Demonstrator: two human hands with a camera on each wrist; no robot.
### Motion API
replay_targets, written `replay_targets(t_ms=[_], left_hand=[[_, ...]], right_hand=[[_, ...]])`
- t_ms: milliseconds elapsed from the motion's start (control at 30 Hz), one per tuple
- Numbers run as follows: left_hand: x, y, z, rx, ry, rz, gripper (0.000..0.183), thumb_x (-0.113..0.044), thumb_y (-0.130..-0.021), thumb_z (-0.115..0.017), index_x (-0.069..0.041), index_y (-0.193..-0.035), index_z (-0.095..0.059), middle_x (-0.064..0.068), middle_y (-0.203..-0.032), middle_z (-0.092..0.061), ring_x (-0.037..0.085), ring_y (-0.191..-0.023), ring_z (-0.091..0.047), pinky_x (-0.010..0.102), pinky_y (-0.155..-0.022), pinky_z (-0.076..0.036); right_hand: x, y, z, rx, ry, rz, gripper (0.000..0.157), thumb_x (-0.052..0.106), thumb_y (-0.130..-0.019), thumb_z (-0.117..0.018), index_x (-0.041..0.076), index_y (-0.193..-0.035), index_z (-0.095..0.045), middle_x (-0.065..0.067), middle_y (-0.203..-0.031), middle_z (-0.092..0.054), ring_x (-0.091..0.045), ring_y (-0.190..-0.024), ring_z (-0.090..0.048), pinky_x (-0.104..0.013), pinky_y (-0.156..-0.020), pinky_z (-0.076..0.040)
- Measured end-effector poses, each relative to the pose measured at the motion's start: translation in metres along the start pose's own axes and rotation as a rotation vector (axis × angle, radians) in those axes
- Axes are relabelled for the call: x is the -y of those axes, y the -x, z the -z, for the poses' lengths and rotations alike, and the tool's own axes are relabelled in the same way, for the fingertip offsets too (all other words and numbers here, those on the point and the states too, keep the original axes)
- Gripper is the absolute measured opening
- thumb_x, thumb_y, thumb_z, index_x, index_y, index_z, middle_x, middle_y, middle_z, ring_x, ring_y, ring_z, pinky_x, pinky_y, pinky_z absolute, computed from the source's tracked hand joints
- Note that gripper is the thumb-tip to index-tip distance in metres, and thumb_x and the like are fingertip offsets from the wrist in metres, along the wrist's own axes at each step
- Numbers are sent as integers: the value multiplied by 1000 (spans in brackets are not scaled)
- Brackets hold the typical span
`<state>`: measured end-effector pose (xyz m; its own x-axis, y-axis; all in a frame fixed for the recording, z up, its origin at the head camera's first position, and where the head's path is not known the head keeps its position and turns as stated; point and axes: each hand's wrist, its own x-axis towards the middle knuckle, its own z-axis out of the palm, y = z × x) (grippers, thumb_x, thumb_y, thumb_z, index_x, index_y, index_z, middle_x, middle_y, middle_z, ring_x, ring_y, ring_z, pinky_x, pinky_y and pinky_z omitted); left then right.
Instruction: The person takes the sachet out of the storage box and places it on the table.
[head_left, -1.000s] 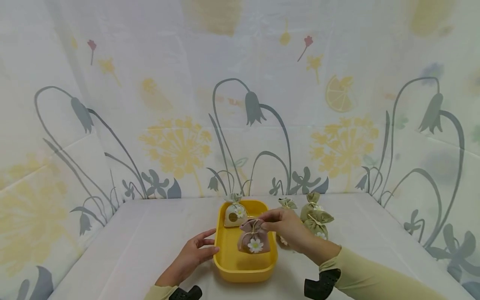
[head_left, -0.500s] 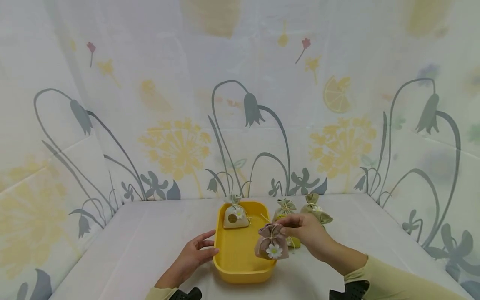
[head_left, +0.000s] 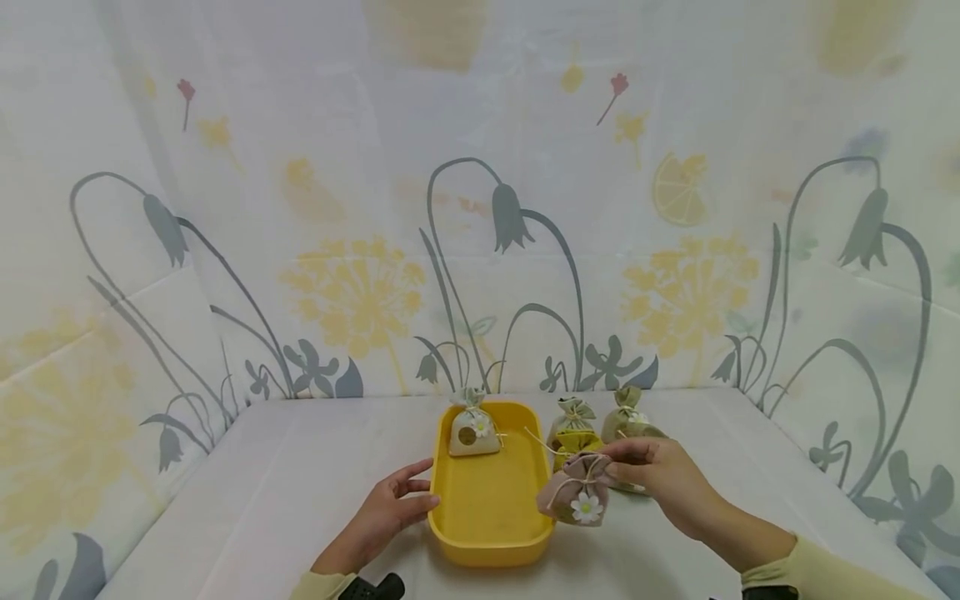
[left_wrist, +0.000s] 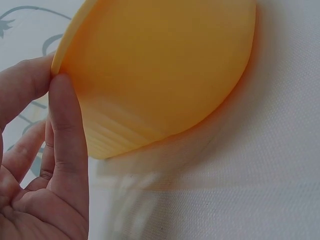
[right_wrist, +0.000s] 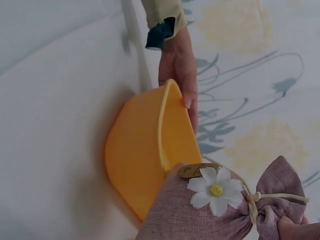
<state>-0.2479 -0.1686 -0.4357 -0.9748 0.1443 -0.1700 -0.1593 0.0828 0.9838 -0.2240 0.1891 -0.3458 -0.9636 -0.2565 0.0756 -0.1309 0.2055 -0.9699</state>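
In the head view my right hand point(head_left: 667, 479) pinches the gathered neck of a mauve drawstring sachet point(head_left: 573, 498), which bears a white flower. The sachet point(right_wrist: 200, 215) hangs upright over the right rim of a yellow plastic tray point(head_left: 491, 554). At the tray's left side, my left hand point(head_left: 382, 508) holds the rim. The left wrist view shows its thumb and index finger point(left_wrist: 30, 80) at the tray's edge. A pale cream sachet point(head_left: 472, 437) with a white flower sits upright inside the tray at its far end.
Right of the tray stand more sachets: a pale green one point(head_left: 573, 410) at the back, a yellow one point(head_left: 576, 442) partly hidden by the mauve sachet, and an olive one point(head_left: 626, 412) partly behind my right hand. A white cloth covers the table point(head_left: 315, 442); a printed curtain point(head_left: 360, 167) rises behind.
My right hand has moved right with the mauve sachet, from over the tray's middle to beyond its right rim, revealing the yellow sachet. My left hand and the tray stay in place.
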Motion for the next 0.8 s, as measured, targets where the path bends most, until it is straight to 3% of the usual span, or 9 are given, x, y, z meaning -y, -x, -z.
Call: replay_targets(t_ms=[233, 433, 800], left_hand=[[0, 1, -1, -4, 9, 1, 67, -12, -82, -72, -1, -139, -39, 18, -113, -53, 19, -86, -59, 35, -81, -53], [1, -1, -1, 32, 17, -21, 68, -11, -83, -70, 0, -141, -36, 17, -114, -53, 19, -88, -59, 36, -82, -52], [3, -2, 0, 36, 21, -26, 68, -9, -83, -70, 0, -141, -36, 17, -114, -54, 19, -88, -60, 36, -82, -52]], right_hand=[[-8, 4, 7, -38, 29, -20, 23, 1, -86, -62, -12, -105, -61, -8, -99, -65, -10, -91, -55, -25, -77, -50], [-11, 7, 14, -49, 16, -9, 25, 0, -86, -62, -15, -106, -60, -10, -103, -65, -8, -90, -55, -24, -77, -49], [-23, 9, 16, 19, -9, -27, 25, 0, -87, -59, -16, -107, -58, -4, -96, -65, -9, -87, -58, -25, -77, -50]])
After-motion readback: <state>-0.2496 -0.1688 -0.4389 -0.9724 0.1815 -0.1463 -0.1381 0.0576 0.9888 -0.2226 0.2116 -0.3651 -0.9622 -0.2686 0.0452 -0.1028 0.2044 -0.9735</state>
